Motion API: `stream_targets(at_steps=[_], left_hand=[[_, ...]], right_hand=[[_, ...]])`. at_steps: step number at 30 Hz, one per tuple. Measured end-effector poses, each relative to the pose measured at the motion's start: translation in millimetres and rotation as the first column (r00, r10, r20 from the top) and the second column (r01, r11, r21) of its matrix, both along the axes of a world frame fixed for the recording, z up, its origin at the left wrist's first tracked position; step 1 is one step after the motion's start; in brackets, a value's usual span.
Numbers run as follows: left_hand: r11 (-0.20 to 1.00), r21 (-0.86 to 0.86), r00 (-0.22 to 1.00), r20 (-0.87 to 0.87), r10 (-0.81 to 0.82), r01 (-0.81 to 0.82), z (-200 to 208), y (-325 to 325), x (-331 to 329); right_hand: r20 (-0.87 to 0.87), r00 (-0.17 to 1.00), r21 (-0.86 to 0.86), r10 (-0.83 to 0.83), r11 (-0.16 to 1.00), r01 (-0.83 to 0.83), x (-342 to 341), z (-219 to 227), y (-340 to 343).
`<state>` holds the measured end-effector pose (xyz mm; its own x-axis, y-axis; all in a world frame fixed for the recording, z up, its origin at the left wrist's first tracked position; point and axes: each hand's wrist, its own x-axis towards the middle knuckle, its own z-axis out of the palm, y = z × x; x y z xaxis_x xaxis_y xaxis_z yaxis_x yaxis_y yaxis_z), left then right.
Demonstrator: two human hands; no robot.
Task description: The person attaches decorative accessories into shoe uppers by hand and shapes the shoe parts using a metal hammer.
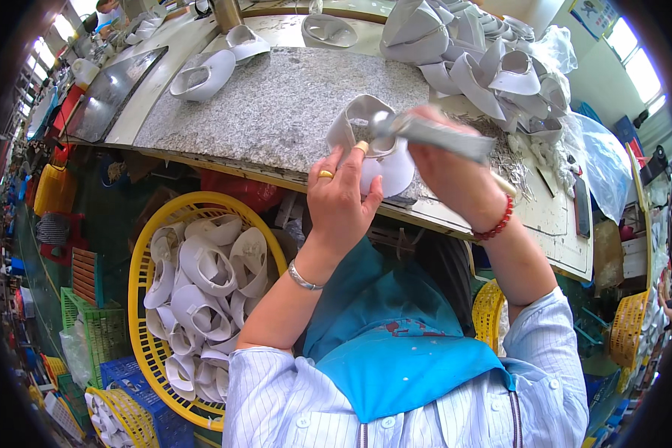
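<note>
At the front edge of the stone-topped bench, a white shoe upper [387, 168] stands with its curved collar raised toward the far side. My left hand [343, 187] steadies it from the left, fingers and thumb against the piece, one fingertip wrapped in a tan cover. Gripped in my right hand [444, 160] is a hammer [448, 137], its metal head blurred. The shiny round face of the hammer is over the upper's collar, and a pale handle end shows by my wrist. I cannot tell whether the hammer touches the upper.
Loose uppers [204, 75] lie on the grey stone slab [291, 97]. A big pile of uppers [463, 52] fills the far right, near scraps [526, 175] and a dark-handled tool [581, 205]. Below left stands a yellow basket [138, 299] full of uppers.
</note>
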<state>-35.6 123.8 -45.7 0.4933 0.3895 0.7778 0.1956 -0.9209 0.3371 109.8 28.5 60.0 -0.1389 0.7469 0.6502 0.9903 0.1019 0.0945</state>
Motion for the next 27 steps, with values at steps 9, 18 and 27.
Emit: stream_targets(at_steps=[9, 18, 27], left_hand=[[0.999, -0.012, 0.999, 0.013, -0.035, 0.035, 0, 6, 3], [0.990, 0.103, 0.982, -0.170, -0.079, 0.098, 18, 14, 5], [0.948, 0.317, 0.972, -0.223, 0.069, 0.006, 55, 109, 43]], right_hand=[[-0.057, 0.991, -0.138, -0.120, 0.984, 0.112, 2, -3, 9], [-0.253, 0.945, -0.329, -0.205, 0.937, 0.116, 7, -5, -22], [-0.354, 0.879, -0.151, -0.320, 0.947, 0.284, 52, -8, -134]])
